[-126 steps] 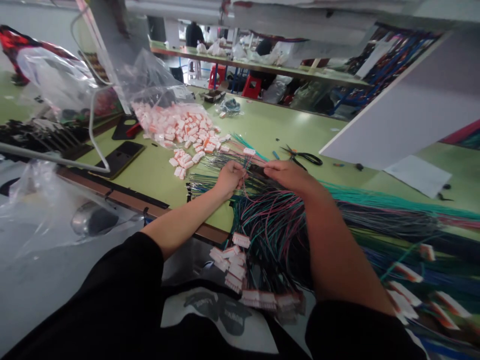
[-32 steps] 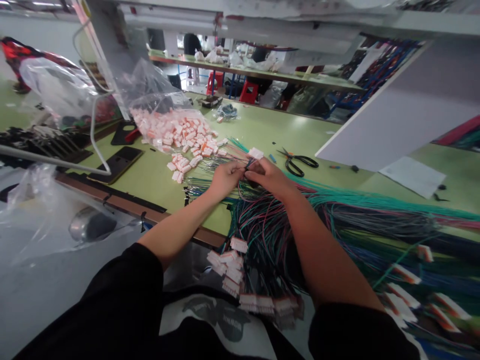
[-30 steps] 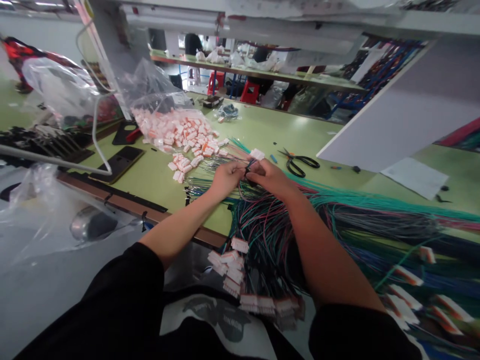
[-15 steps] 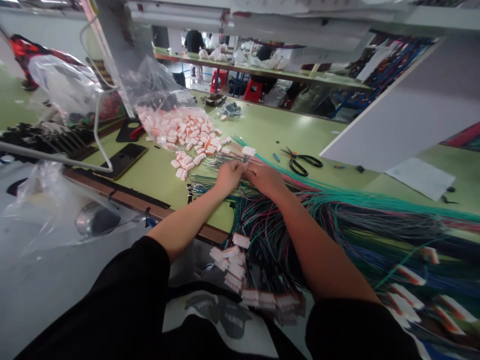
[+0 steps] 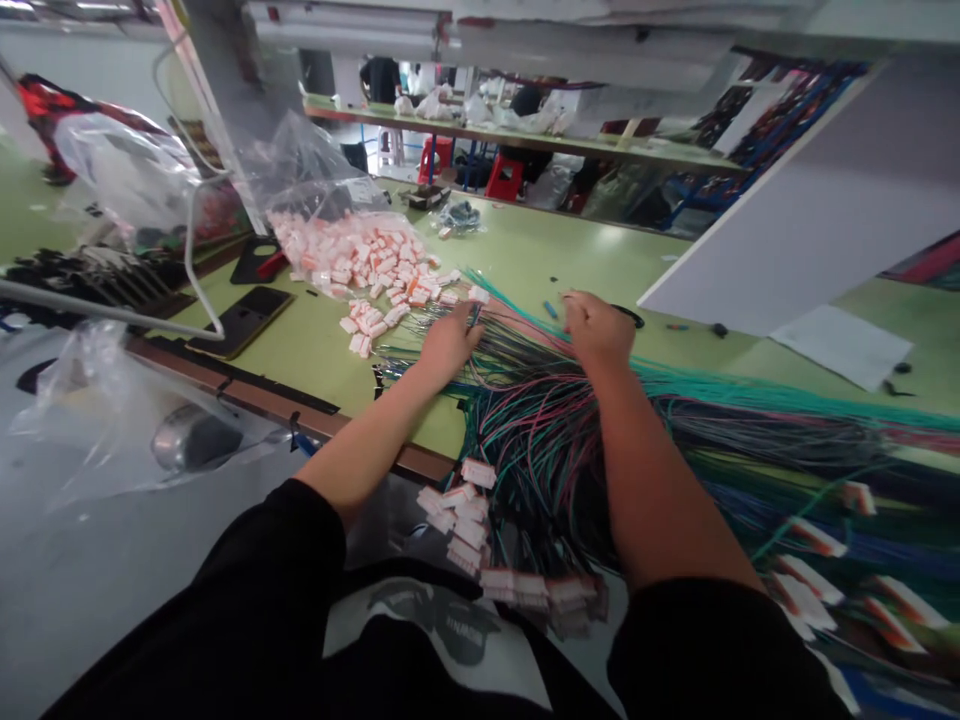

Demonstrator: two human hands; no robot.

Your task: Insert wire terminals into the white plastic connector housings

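My left hand point(image 5: 448, 345) is closed over the wire ends, with a white-and-orange connector point(image 5: 478, 294) at its fingertips. Dark wire shows between thumb and forefinger. On the bench's far side, my right hand point(image 5: 600, 332) curls over black-handled scissors point(image 5: 631, 316); most of them are hidden beneath it. Between and below the hands spreads a thick bundle of green, pink and grey wires point(image 5: 536, 415). Finished-looking connectors point(image 5: 469, 530) hang in a cluster at the bench's front edge.
Loose connectors point(image 5: 382, 258) spill from a clear plastic bag point(image 5: 307, 165) at left. A phone point(image 5: 244, 322) lies near a bent metal bar point(image 5: 196, 250). A white panel point(image 5: 795, 200) slants over the right side, above a paper sheet point(image 5: 844, 345). More wired connectors point(image 5: 810, 590) lie at lower right.
My hands were together at the wire ends and have parted. The right has moved right onto the scissors; the left has shifted slightly left, along with the connector at its fingertips.
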